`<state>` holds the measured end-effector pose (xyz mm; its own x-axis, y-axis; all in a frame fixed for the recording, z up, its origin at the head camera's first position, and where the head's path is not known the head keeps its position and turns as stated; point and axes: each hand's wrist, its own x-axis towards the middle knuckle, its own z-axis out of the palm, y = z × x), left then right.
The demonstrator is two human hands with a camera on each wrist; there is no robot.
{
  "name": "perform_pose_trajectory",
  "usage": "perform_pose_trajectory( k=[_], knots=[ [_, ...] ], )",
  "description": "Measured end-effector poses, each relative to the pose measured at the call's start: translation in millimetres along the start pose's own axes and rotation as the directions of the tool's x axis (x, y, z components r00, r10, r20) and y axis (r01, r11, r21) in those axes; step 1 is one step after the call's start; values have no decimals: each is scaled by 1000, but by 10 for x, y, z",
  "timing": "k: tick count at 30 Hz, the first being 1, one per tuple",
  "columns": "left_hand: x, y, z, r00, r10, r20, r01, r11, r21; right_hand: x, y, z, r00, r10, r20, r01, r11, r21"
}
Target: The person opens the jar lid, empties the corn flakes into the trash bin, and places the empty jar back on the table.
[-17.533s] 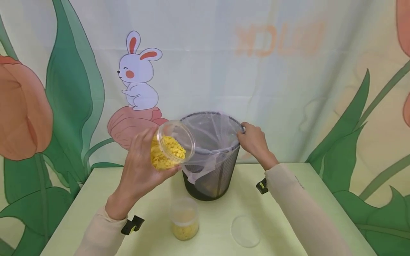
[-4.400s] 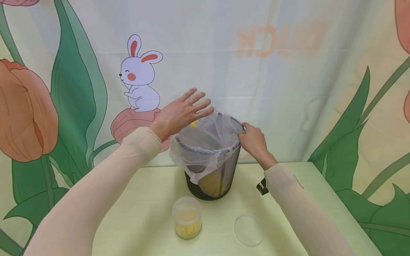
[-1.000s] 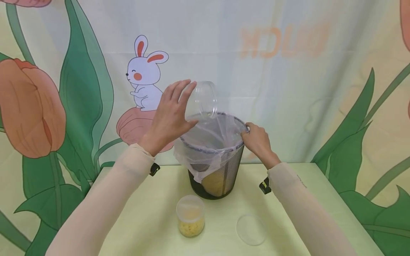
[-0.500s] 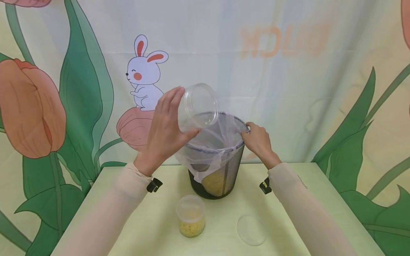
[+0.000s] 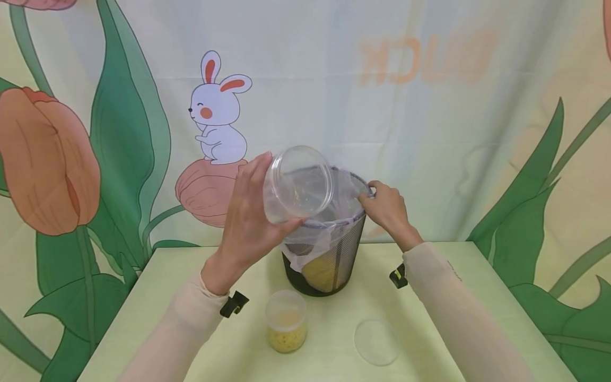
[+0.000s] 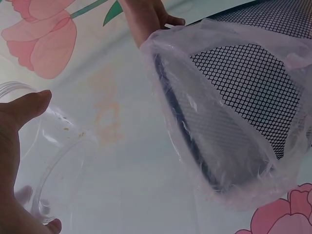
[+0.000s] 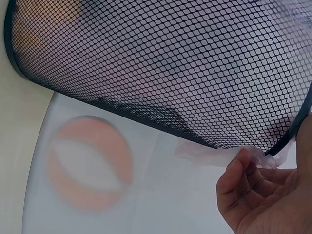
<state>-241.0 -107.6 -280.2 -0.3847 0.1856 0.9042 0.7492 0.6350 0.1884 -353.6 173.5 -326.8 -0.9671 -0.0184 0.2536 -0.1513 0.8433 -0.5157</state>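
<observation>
My left hand (image 5: 248, 217) grips a clear plastic jar (image 5: 302, 183), tilted with its mouth toward me over the near left rim of the bin. Only a few yellow specks cling inside the jar (image 6: 63, 141) in the left wrist view. My right hand (image 5: 385, 208) pinches the right rim of a black mesh wastebasket (image 5: 346, 254), which is lined with a thin translucent bag (image 5: 310, 246). In the right wrist view, thumb and fingers (image 7: 234, 180) hold rim and liner together. A yellowish mass shows through the mesh low in the bin.
A second clear jar (image 5: 286, 322), part filled with yellow flakes, stands on the pale green table (image 5: 229, 339) in front of the wastebasket. A clear round lid (image 5: 376, 342) lies flat to its right. Behind the table hangs a curtain (image 5: 305, 79) printed with a rabbit and tulips.
Yellow flakes filled the left hand's jar 17.5 seconds ago; now it is nearly bare. Over the last second the jar has come down and turned its mouth toward me. The right hand keeps its hold.
</observation>
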Motion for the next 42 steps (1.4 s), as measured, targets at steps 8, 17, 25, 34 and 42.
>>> perform_pose_trajectory(
  k=[8, 17, 25, 34, 42],
  knots=[
    [-154, 0, 13, 1000, -18, -23, 18, 1000, -24, -26, -2, -15, 1000, 2, -23, -2, 1000, 0],
    [-265, -25, 59, 997, -71, -5, 71, 997, -30, -85, -35, -79, 998, 25, -50, -26, 999, -22],
    [-310, -23, 46, 997, -78, -11, 77, 997, -28, -163, -153, -224, 997, 35, -70, -43, 992, -121],
    [-405, -56, 54, 996, -94, 0, 93, 995, -36, -346, -283, -339, 996, -35, -87, 28, 996, -87],
    [-511, -22, 67, 985, -170, 25, 172, 981, -87, -667, -450, -419, 968, -190, -166, 188, 982, -29]
  ],
)
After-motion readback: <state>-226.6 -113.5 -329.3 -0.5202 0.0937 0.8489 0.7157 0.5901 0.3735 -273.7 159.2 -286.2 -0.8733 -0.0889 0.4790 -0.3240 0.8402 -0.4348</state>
